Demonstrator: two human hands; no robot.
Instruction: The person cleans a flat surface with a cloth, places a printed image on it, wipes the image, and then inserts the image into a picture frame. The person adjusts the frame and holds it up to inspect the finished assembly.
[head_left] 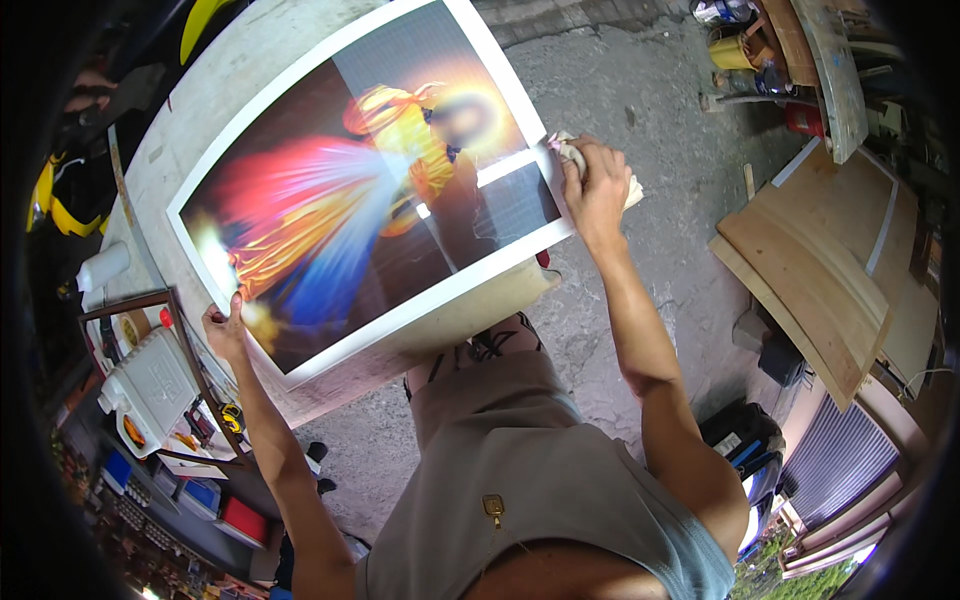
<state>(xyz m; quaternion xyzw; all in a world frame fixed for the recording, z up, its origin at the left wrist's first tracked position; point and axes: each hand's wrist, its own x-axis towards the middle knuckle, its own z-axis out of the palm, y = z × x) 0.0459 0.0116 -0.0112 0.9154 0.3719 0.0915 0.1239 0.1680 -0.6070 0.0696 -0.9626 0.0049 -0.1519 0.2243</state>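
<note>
A large glossy picture point(320, 200) with a white border lies tilted on a pale table. It shows a figure in yellow, red and blue flowing cloth on a dark ground, and bright reflections cross its surface. My left hand point(225, 328) grips its lower left edge, thumb on the border and the other fingers mostly out of sight. At the right edge, my right hand point(600, 190) is closed around a crumpled whitish cloth point(634, 192), which sits against the border near the corner.
The pale table point(190, 110) reaches past the picture at the upper left. Left of it are a white bottle point(104, 267), a grey plastic case point(150, 385) and a tape measure point(232, 417). Wooden boards point(810, 270) lean at the right, above the concrete floor point(640, 90).
</note>
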